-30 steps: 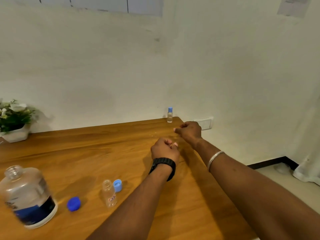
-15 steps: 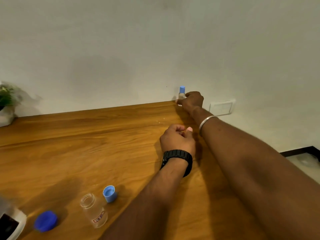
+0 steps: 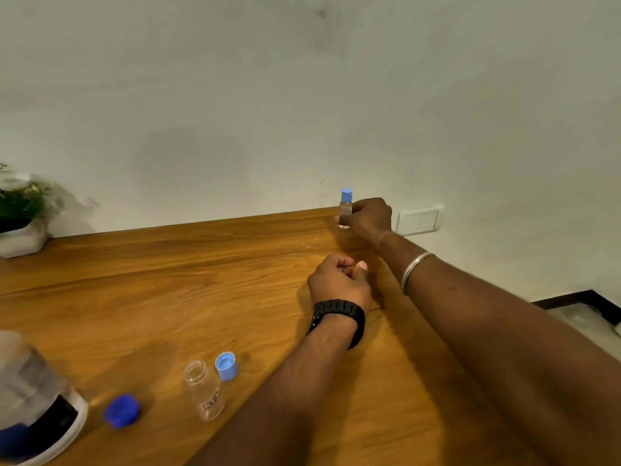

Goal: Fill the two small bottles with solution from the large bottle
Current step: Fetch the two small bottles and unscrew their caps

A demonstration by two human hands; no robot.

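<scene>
Right hand [image 3: 369,218] pinches outstretched; left hand [image 3: 337,280] rests fisted.

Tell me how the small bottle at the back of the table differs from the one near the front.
The back bottle wears its light blue cap; the front bottle is open, its cap beside it. The right hand holds the back bottle; the front bottle stands untouched. Both are small, clear and upright.

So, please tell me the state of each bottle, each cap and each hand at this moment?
Capped small bottle: upright, light blue cap on, gripped by the right hand.
Open small bottle: upright, uncapped, looks empty.
Light blue cap: off, on the table beside the open small bottle.
Large bottle: uncapped, blurred at the frame edge.
Dark blue cap: off, on the table.
Right hand: holds the capped small bottle.
Left hand: curled, holds nothing.
</scene>
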